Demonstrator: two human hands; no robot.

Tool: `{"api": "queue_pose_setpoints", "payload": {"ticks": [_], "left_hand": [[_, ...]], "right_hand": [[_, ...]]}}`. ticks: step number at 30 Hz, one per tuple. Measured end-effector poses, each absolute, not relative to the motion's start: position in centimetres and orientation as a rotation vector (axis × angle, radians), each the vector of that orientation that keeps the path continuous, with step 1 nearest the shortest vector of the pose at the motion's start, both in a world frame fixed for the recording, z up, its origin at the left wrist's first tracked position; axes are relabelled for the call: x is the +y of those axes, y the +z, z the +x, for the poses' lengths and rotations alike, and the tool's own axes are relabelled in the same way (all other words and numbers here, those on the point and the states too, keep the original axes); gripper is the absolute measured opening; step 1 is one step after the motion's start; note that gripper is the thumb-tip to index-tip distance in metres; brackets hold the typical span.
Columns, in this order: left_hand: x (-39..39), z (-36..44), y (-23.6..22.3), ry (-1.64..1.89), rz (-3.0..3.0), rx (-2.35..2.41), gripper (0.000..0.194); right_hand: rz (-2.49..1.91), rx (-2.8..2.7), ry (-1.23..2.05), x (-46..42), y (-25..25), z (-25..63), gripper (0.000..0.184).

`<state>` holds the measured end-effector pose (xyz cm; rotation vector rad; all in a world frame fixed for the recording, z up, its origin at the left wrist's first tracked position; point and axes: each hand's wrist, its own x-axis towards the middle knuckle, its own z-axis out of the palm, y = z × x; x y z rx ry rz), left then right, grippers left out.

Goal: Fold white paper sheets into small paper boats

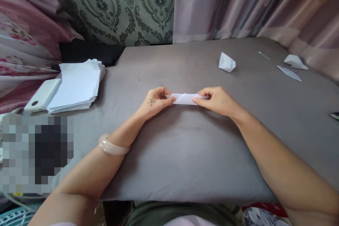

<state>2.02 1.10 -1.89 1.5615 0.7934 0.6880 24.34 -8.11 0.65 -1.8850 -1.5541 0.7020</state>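
A folded strip of white paper (184, 99) is stretched level between my hands, above the grey cloth in the middle of the view. My left hand (158, 100) pinches its left end, thumb in front and fingers behind. At the right end, my right hand (215, 99) grips it the same way. A small raised point shows at the middle of the paper's top edge. The fingertips behind the paper are partly hidden. A pale bangle (113, 147) circles my left wrist.
A stack of white paper (76, 83) lies at left beside a white case-like object (42, 95). Folded paper pieces (227, 62) and a thin stick (264, 55) rest toward the back right of the grey-covered surface (190, 162). Curtains and a patterned wall stand behind.
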Motion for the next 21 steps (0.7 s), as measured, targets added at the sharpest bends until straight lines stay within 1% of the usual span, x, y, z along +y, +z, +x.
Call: {"api": "queue_pose_setpoints", "payload": {"ticks": [5,8,10,12,17,21], "left_hand": [[0.7,2.7,-1.5,0.776,1.252,0.736,0.033],[0.7,3.0,-1.2,0.809,1.138,0.765,0.045],[0.7,3.3,-0.9,0.815,1.037,0.804,0.051],[0.5,3.7,-0.7,0.809,0.944,0.817,0.047],[-0.3,4.8,-0.6,0.771,0.859,0.748,0.037],[-0.5,4.6,-0.6,0.791,0.909,0.748,0.035]], "right_hand": [[-1.688,-1.228,1.024,-7.8,0.7,24.1,0.023],[-1.531,-1.087,1.143,-7.5,0.2,23.8,0.030],[-1.468,-1.043,1.143,-7.3,-0.1,23.6,0.035],[-1.455,-1.034,1.099,-7.1,-0.3,23.2,0.037],[-1.458,-1.038,0.974,-7.2,-0.1,22.0,0.033],[-1.463,-1.050,0.982,-7.6,0.5,21.7,0.032]]}}
